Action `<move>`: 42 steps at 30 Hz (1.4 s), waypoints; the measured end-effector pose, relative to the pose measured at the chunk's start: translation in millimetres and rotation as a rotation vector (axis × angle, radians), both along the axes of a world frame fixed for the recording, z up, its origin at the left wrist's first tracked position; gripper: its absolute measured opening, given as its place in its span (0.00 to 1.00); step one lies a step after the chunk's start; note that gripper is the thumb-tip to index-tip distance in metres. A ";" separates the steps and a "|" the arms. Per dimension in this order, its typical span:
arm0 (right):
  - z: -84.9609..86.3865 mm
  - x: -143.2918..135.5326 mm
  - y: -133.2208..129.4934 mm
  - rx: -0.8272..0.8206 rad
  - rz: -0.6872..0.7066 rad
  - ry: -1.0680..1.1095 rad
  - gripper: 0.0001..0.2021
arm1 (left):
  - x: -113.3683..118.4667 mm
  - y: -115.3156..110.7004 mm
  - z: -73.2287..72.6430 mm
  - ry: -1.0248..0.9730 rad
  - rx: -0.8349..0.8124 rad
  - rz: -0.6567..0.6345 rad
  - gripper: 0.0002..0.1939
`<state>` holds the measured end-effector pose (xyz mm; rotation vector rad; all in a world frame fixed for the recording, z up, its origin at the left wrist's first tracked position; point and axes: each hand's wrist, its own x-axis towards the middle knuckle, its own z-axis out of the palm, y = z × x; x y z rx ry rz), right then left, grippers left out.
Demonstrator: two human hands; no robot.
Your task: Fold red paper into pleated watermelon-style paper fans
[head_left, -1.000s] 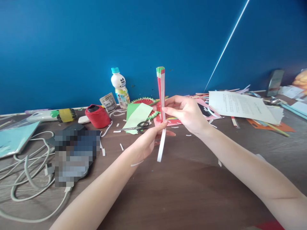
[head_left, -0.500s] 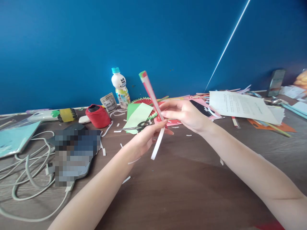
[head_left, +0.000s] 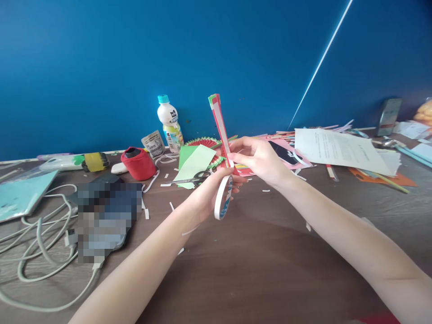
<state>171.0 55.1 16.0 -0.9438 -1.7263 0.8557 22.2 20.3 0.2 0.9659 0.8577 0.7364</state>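
Between my hands stands a narrow folded paper strip (head_left: 215, 100), red with green at its top end and a white band of tape (head_left: 220, 123) along its face. My left hand (head_left: 209, 191) is closed around the lower end, thumb on top. A roll of double-sided tape (head_left: 219, 200) hangs just below that thumb, its printed blue side partly showing. My right hand (head_left: 258, 157) is closed too, pinching the folded paper strip a little higher. Behind my hands lie a pleated red and green paper fan (head_left: 202, 142), pale green paper (head_left: 194, 166) and scissors (head_left: 199, 178).
A drink bottle (head_left: 168, 121) stands against the blue wall, near a red wrapped roll (head_left: 138, 164). White cables (head_left: 43, 243) and a blurred-out device (head_left: 108, 220) are at left. Printed sheets (head_left: 340, 150) lie at right, and paper scraps dot the table.
The folded paper strip has swung more upright, its top moving right. The tape roll has turned from edge-on to show its printed side. Both hands keep their grip.
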 end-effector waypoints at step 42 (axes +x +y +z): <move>-2.3 -4.2 -2.1 0.073 -0.054 0.104 0.09 | 7.0 -6.2 -3.3 0.093 -0.150 -0.022 0.23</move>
